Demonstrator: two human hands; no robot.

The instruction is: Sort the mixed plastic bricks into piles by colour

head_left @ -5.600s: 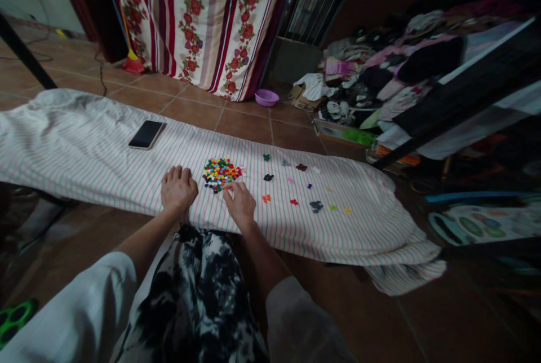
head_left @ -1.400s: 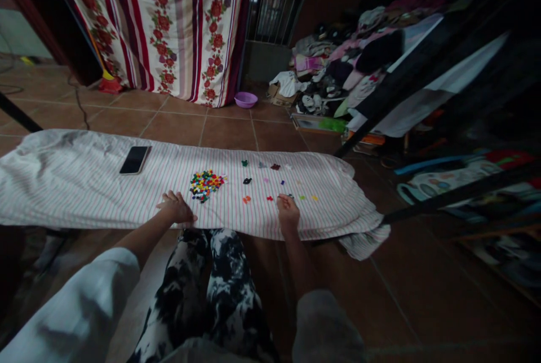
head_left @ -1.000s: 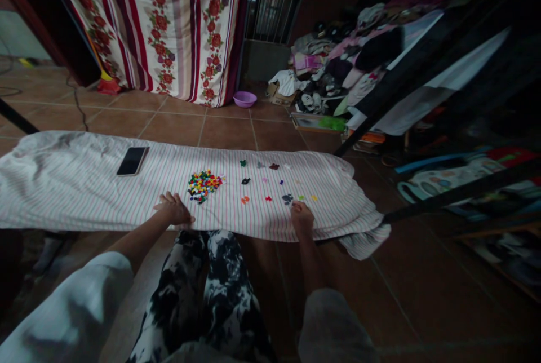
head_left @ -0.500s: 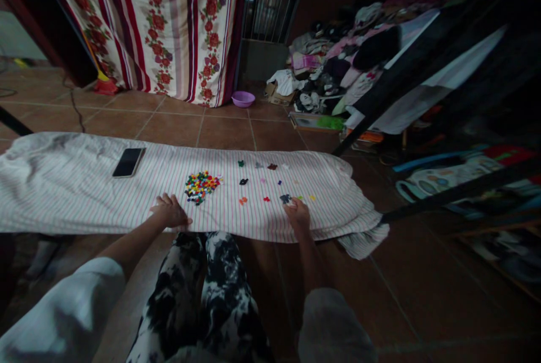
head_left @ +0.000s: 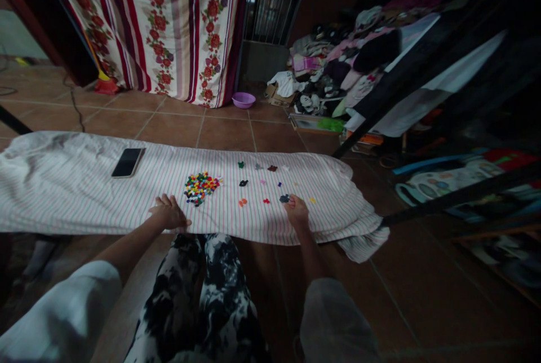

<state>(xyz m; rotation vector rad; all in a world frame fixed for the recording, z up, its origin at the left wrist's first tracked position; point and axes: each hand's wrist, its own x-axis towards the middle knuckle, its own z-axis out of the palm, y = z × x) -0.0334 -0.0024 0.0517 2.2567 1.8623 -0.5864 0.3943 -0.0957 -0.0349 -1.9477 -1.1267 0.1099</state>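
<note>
- Your left hand [head_left: 169, 213] lies open on the cloth-covered worktop [head_left: 76, 197], fingers spread, near the mixed heap of small coloured pieces [head_left: 202, 188].
- Your right hand [head_left: 297, 212] has its fingertips drawn together beside the dark grey pieces [head_left: 283, 199]; whether it grips one, I cannot tell.
- Left of that grey group you have red pieces [head_left: 266, 201], then orange pieces [head_left: 242, 203].
- Your phone [head_left: 128, 163] lies left of the heap.

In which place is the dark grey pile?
In the head view, the dark grey pile lies just right of centre on the striped cloth, between the small red pile and the right hand.
</note>
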